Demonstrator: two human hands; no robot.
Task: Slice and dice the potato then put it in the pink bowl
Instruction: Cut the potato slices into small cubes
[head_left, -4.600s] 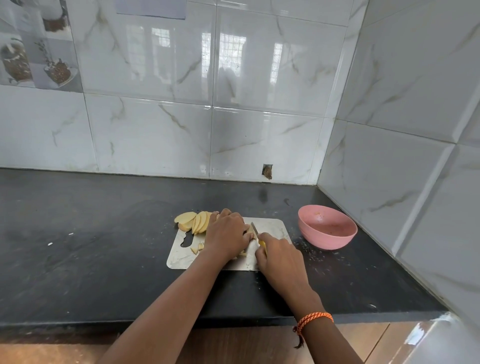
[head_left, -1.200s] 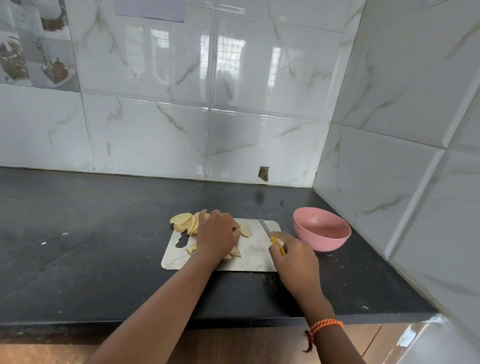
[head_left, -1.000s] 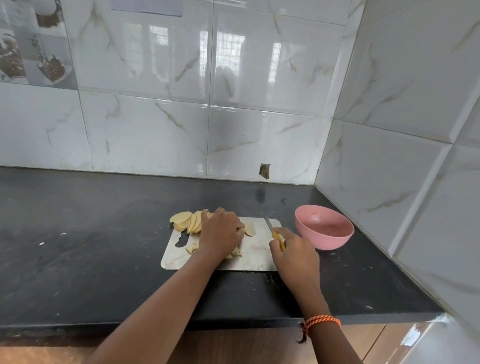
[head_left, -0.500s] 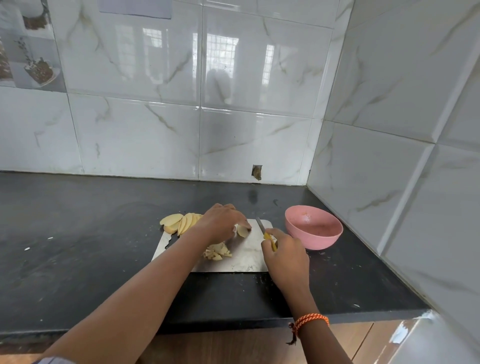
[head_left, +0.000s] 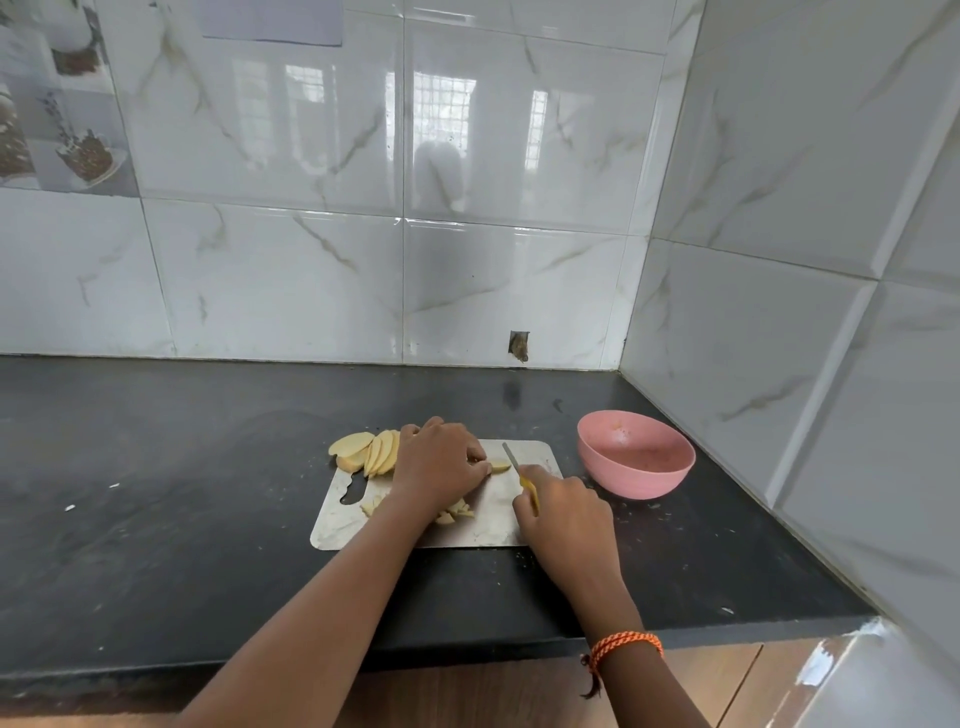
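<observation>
Potato slice (head_left: 500, 467) lies on the cutting board (head_left: 498, 525), pinched at the left hand's (head_left: 441, 465) fingertips, just left of the knife (head_left: 519, 470) gripped by the right hand (head_left: 563, 514). One fan of slices (head_left: 366, 452) sits behind the left hand, one diced heap (head_left: 454, 512) beneath the wrist (partly hidden), one pink bowl (head_left: 636, 454) to the right. Half a second ago the knife stood closer to the slice.

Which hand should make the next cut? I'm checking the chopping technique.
The right hand: it grips the yellow-handled knife, blade beside the pale potato slice that the left hand pins on the steel cutting board.
</observation>
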